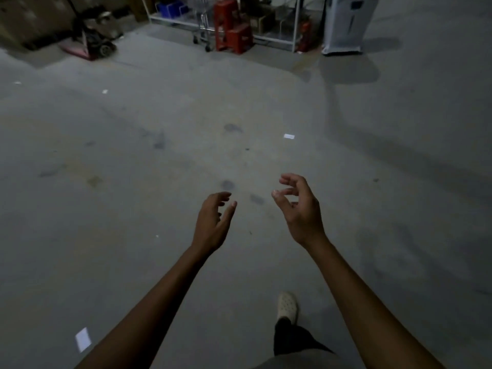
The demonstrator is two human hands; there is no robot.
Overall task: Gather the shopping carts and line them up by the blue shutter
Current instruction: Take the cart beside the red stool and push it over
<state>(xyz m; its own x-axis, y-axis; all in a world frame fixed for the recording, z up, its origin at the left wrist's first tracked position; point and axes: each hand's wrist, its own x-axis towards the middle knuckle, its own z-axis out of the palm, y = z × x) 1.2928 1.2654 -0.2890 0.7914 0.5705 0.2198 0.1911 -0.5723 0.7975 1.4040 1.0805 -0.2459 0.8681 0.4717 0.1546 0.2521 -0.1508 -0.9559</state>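
A metal shopping cart (203,30) stands far ahead at the back wall, just left of the red stools, with only its lower frame and wheels showing. Both my arms reach forward over bare grey concrete floor. My left hand (213,222) has loosely curled fingers and holds nothing. My right hand (298,206) is also relaxed, fingers half curled, with nothing in it. Both hands are far short of the cart. No blue shutter is in view.
Stacked red plastic stools (233,26) stand by a white wire rack (266,38). A white appliance (346,25) stands at the back right. A floor machine on a pink base (93,35) sits at the back left. Paper scraps (83,339) lie on the floor. My shoe (287,306) steps forward.
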